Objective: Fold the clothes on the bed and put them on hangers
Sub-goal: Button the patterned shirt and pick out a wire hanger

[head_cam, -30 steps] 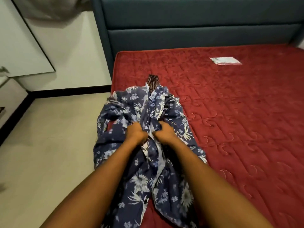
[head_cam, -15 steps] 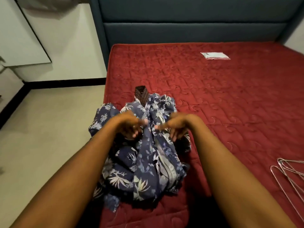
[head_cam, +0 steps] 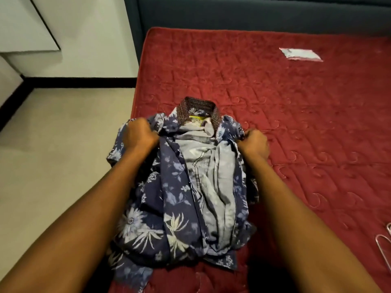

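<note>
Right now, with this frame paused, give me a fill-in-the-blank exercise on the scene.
1. The left hand and right hand grip the floral shirt on either side of its checked ____.
2. The shirt lies on a ____ mattress.
3. At the picture's ____ edge lie wire hangers.
Missing words: collar; red; right.

- Shirt [head_cam: 179, 197]: soft, matt printed cloth, crumpled
- Collar [head_cam: 198, 106]: finely woven checked cloth
- Bed [head_cam: 296, 123]: quilted matt red fabric
- Hangers [head_cam: 384, 248]: thin shiny metal wire
- Headboard [head_cam: 254, 15]: smooth padded upholstery
</note>
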Demonstrator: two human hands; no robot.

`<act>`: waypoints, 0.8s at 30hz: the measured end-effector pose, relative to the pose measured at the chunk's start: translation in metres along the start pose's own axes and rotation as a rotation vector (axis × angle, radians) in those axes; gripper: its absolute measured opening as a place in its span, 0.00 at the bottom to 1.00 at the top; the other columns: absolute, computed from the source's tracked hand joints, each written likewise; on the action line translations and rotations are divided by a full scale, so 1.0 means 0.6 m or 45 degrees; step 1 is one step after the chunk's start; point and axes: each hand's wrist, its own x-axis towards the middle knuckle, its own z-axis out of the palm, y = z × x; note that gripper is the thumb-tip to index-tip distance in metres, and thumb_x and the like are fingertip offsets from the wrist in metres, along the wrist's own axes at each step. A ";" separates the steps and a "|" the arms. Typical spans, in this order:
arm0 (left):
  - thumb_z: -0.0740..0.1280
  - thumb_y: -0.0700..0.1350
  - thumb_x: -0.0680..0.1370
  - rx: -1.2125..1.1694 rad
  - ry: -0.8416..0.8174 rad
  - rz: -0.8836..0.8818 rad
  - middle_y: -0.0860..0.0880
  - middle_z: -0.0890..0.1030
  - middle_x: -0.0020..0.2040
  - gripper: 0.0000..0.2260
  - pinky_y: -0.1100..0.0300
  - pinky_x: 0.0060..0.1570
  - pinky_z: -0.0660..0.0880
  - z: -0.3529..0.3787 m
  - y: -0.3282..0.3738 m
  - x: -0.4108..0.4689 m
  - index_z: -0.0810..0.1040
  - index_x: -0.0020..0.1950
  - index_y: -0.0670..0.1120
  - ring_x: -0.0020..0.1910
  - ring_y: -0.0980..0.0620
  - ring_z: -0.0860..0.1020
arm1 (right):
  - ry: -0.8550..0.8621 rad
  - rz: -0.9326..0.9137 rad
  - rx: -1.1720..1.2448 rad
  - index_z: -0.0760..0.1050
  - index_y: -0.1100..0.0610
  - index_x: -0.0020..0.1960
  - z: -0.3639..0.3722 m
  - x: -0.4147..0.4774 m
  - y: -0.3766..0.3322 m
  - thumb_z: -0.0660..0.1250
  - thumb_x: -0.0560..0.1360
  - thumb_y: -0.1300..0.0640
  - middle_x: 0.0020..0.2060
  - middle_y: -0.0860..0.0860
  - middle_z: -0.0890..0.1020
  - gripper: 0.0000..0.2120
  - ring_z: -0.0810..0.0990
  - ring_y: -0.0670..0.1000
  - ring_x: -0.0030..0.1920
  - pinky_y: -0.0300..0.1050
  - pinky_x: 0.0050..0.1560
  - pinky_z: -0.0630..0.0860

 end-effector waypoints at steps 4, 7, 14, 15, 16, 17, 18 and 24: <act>0.73 0.41 0.74 -0.058 0.192 0.506 0.41 0.77 0.55 0.13 0.47 0.52 0.73 0.022 0.027 -0.018 0.78 0.57 0.43 0.55 0.40 0.75 | 0.368 -0.305 0.179 0.78 0.52 0.57 -0.011 -0.028 -0.027 0.70 0.72 0.59 0.53 0.52 0.81 0.14 0.79 0.56 0.55 0.45 0.50 0.69; 0.72 0.44 0.75 -0.137 -0.040 0.665 0.46 0.79 0.49 0.05 0.53 0.48 0.73 0.052 0.046 -0.041 0.79 0.49 0.47 0.49 0.48 0.75 | 0.326 -0.593 0.227 0.80 0.51 0.51 0.000 -0.053 -0.058 0.69 0.71 0.57 0.47 0.50 0.82 0.09 0.80 0.54 0.48 0.45 0.46 0.73; 0.77 0.44 0.70 0.043 -0.391 0.559 0.52 0.79 0.36 0.10 0.54 0.42 0.77 0.078 0.025 -0.093 0.76 0.35 0.49 0.39 0.52 0.78 | -0.294 -0.410 -0.127 0.78 0.54 0.52 0.046 -0.073 -0.058 0.83 0.62 0.42 0.46 0.51 0.84 0.26 0.83 0.55 0.48 0.49 0.50 0.80; 0.77 0.46 0.69 0.051 -0.424 0.573 0.53 0.80 0.33 0.10 0.54 0.43 0.79 0.070 0.025 -0.090 0.77 0.33 0.48 0.36 0.54 0.79 | -0.288 -0.402 -0.139 0.78 0.54 0.50 0.040 -0.070 -0.059 0.83 0.61 0.39 0.44 0.51 0.84 0.27 0.82 0.55 0.46 0.48 0.47 0.79; 0.78 0.49 0.69 0.031 -0.440 0.583 0.54 0.80 0.30 0.11 0.55 0.41 0.80 0.063 0.025 -0.086 0.78 0.32 0.48 0.33 0.55 0.79 | -0.266 -0.411 -0.163 0.79 0.54 0.48 0.033 -0.067 -0.062 0.82 0.62 0.36 0.41 0.50 0.83 0.27 0.81 0.54 0.44 0.47 0.43 0.76; 0.78 0.53 0.70 -0.014 -0.445 0.577 0.53 0.80 0.28 0.14 0.57 0.38 0.79 0.058 0.027 -0.080 0.78 0.32 0.47 0.31 0.56 0.79 | -0.229 -0.433 -0.195 0.79 0.55 0.45 0.027 -0.065 -0.066 0.79 0.64 0.34 0.39 0.51 0.83 0.26 0.81 0.54 0.42 0.46 0.39 0.73; 0.77 0.55 0.72 -0.072 -0.437 0.546 0.52 0.80 0.28 0.16 0.58 0.35 0.77 0.058 0.029 -0.069 0.78 0.32 0.47 0.30 0.55 0.79 | -0.190 -0.462 -0.224 0.79 0.56 0.43 0.024 -0.064 -0.070 0.77 0.66 0.32 0.37 0.51 0.82 0.27 0.82 0.55 0.42 0.46 0.36 0.70; 0.76 0.61 0.71 0.097 -0.204 0.347 0.41 0.83 0.51 0.25 0.48 0.48 0.79 0.074 0.072 -0.012 0.78 0.56 0.44 0.52 0.38 0.82 | -0.167 -0.429 -0.277 0.77 0.54 0.56 0.047 -0.071 -0.085 0.75 0.66 0.31 0.52 0.55 0.83 0.31 0.83 0.59 0.53 0.51 0.49 0.77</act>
